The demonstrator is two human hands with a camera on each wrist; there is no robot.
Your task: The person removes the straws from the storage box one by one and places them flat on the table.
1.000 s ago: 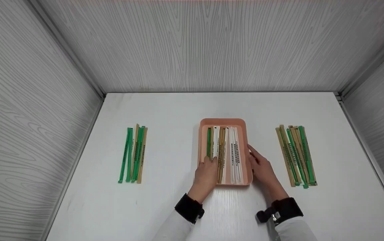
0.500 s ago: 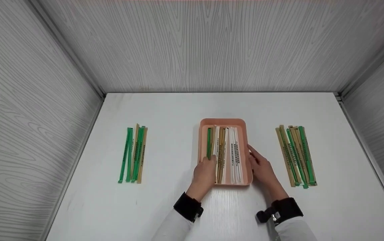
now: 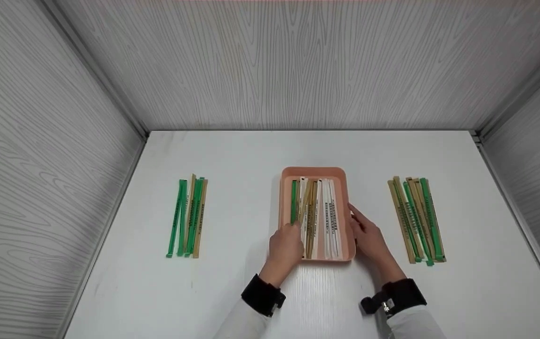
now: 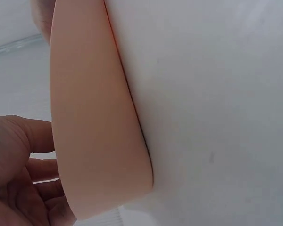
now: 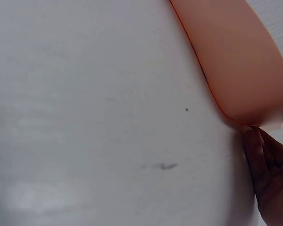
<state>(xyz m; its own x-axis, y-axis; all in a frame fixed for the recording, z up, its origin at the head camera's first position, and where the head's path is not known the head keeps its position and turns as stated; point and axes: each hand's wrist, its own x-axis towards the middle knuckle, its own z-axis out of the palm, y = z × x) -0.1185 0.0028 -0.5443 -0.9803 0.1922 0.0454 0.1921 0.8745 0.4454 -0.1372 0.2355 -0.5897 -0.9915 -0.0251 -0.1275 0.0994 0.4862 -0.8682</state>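
My left hand (image 3: pixel 286 247) reaches over the near left part of a shallow pink tray (image 3: pixel 339 173) and pinches a brown paper-wrapped straw (image 3: pixel 304 200). That straw leans across several white wrapped straws (image 3: pixel 328 221) lying lengthwise in the tray. A green wrapped straw (image 3: pixel 294 200) lies along the tray's left side. In the left wrist view, the tray wall (image 4: pixel 94 108) partly covers the curled fingers (image 4: pixel 42 134) of this hand. My right hand (image 3: pixel 368 238) touches the outside of the tray's right wall, with its thumb (image 5: pixel 254 150) low at the corner in the right wrist view.
A row of green and brown wrapped straws (image 3: pixel 196 216) lies on the white table (image 3: pixel 241 160) to the left. Another such group (image 3: pixel 420 219) lies to the right. Grey wood-grain panels (image 3: pixel 270 66) stand around the back and sides.
My left hand has drawn slightly left and toward me. The brown straw it pinches now tilts over the white straws, its far end further right. My right hand and the tray stay put.
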